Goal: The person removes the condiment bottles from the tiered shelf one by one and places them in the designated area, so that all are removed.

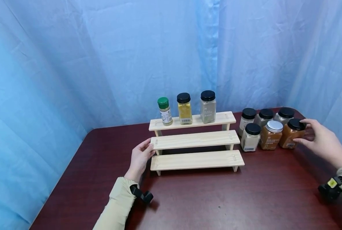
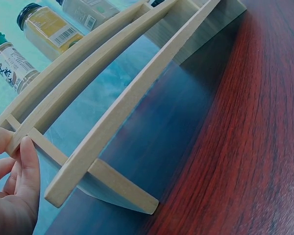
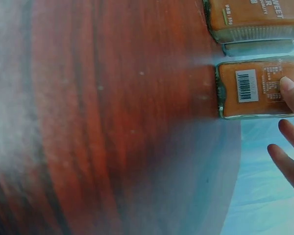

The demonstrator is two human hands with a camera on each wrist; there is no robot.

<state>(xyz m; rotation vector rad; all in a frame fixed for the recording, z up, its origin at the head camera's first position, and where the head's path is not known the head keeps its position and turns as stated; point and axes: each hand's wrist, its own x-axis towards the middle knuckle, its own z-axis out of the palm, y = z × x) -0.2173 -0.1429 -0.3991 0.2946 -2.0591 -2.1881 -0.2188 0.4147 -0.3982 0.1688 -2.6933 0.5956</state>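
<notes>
A three-tier wooden display rack (image 1: 195, 140) stands on the table, and my left hand (image 1: 140, 157) pinches the left end of its middle shelf between thumb and fingers. In the left wrist view the thumb and fingertips meet right at that shelf end (image 2: 20, 139). To the right, my right hand (image 1: 323, 140) holds an orange-brown spice jar (image 1: 288, 136) with a black lid, upright at the end of a group of jars. One finger lies at the lid; the thumb rests on the jar's face beside the barcode label (image 3: 246, 85). The other fingers spread past its side.
On the top shelf stand a green-capped shaker (image 1: 166, 111), a yellow spice jar (image 1: 184, 109) and a grey spice jar (image 1: 208, 107). Beside the rack are a silver-lidded jar (image 1: 271, 135), a pale jar (image 1: 250, 138) and several more black-lidded jars. Blue curtains (image 1: 148, 57) hang behind the table.
</notes>
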